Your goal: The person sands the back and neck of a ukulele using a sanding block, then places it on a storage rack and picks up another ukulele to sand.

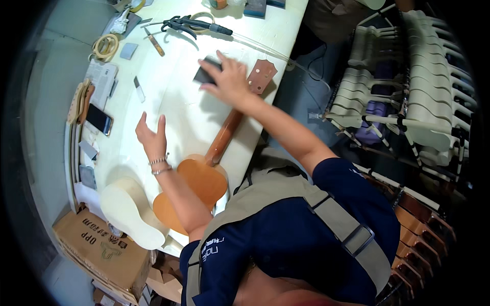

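A ukulele [191, 183] with an orange-brown body lies slanted across the white table, close to my front. Its neck runs up and right to a reddish-brown headstock [262, 76] with tuner holes. Just left of the headstock, my right hand [229, 81] spans a dark rectangular block [205, 72] between thumb and fingers; the palm side is hidden. My left hand [152, 135] hovers over the table left of the neck, fingers apart and nothing in it. The left forearm crosses above the ukulele body and partly hides it. A pale, unfinished ukulele body [127, 209] lies beside it.
An air blow gun [186, 24] with a hose, a knife [154, 43], tape rolls [105, 47], a small blade [139, 89] and a phone [99, 120] lie on the table. A cardboard box [102, 245] stands lower left. Racks of pale bodies [365, 61] stand right.
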`<state>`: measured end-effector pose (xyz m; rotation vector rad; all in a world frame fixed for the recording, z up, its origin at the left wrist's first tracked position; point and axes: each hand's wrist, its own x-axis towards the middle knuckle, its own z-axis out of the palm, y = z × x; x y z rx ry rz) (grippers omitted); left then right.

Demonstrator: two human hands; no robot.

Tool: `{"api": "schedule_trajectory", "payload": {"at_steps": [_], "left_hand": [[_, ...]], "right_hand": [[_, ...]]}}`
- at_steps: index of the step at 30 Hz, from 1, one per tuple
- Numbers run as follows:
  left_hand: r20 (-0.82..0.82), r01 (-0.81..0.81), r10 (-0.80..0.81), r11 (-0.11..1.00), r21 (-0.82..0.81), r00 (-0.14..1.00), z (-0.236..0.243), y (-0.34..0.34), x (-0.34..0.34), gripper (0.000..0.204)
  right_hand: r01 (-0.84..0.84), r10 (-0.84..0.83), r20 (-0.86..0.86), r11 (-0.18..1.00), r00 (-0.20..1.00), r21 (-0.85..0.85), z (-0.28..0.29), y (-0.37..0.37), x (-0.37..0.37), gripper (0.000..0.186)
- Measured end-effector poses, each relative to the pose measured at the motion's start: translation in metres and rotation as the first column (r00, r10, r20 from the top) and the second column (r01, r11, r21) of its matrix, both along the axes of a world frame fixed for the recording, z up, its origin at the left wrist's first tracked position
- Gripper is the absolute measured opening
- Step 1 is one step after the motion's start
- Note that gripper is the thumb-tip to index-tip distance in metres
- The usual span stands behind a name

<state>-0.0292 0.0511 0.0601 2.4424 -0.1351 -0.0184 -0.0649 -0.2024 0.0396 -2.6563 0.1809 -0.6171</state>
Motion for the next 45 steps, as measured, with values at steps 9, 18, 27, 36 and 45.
{"api": "schedule_trajectory", "payload": {"at_steps": [9, 18, 27, 36, 45], "left_hand": [[-0.035, -0.318, 0.443, 0.694, 0.646, 0.896, -0.006, 0.138, -0.135, 0.065], [-0.226, -0.105, 0.390, 0.668, 0.737, 0.893, 0.031, 0.012, -0.149, 0.032], [-0.221, -0.355, 0.409, 0.902, 0.245, 0.886, -0.031, 0.151, -0.162, 0.071], [-0.345, -0.241, 0.166, 0.952, -0.189, 0.924, -0.016, 0.092, -0.148, 0.063], [-0.333, 0.493, -0.571, 0.819, -0.295, 0.750, -0.037, -0.043, -0.130, 0.050]], "right_hand": [[-0.111, 0.099, -0.224, 0.993, 0.970, -0.042, -0.051, 0.035, -0.086, 0.066], [0.457, -0.480, 0.012, 0.841, 0.877, 0.288, -0.040, -0.034, -0.171, 0.085], [0.583, -0.076, -0.616, -0.247, 0.784, 0.774, -0.070, -0.014, -0.167, 0.107], [0.473, -0.247, -0.540, -0.283, 0.805, 0.834, -0.076, -0.019, -0.173, 0.043], [-0.405, -0.850, -0.080, -0.328, 0.520, 0.853, -0.019, -0.029, -0.404, 0.022]]}}
